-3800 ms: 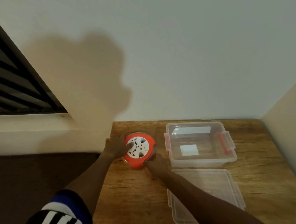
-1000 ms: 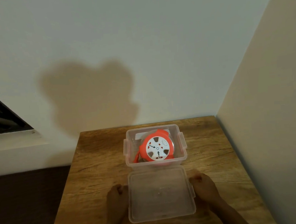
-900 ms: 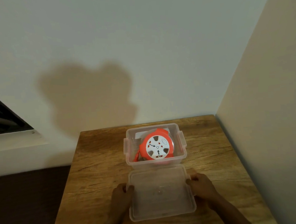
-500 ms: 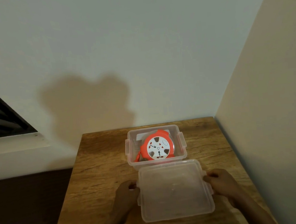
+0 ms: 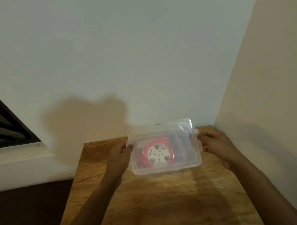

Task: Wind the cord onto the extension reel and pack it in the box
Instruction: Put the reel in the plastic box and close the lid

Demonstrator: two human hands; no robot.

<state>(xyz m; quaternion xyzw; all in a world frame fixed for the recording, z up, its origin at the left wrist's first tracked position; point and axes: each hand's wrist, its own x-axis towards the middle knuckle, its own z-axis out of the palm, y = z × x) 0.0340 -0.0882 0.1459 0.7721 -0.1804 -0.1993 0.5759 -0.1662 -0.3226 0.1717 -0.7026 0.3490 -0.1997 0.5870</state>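
I've got the clear plastic box (image 5: 165, 167) sitting centre-right of the frame, on the far end of the wooden table (image 5: 159, 203), close to the corner where the pale back wall (image 5: 122, 52) meets the cream side wall (image 5: 275, 103). Inside it, seen thru the plastic, lies the orange extension reel (image 5: 158, 154), flat, w/ its white socket face up; it sits in the left-centre part of the box. Orange cord shows at the reel's left edge, but it's too blurred to say how it's wound. The clear lid (image 5: 184, 132) is over the box, tilted, far edge raised toward upper right; can't tell if it touches the rim anywhere, the whole thing is motion-blurred.

Left hand (image 5: 120, 154) is at the lid's left edge, fingers curled together and pinching that edge by the side tab. Right hand (image 5: 215, 144) is at the lid's right edge, fingers curled round it, thumb on top near the right tab.

Both forearms come in from the bottom of the frame. A dark louvred window (image 5: 2, 126) sits at left edge, mid-height, and a soft shadow (image 5: 85, 120) falls on the back wall left of the box
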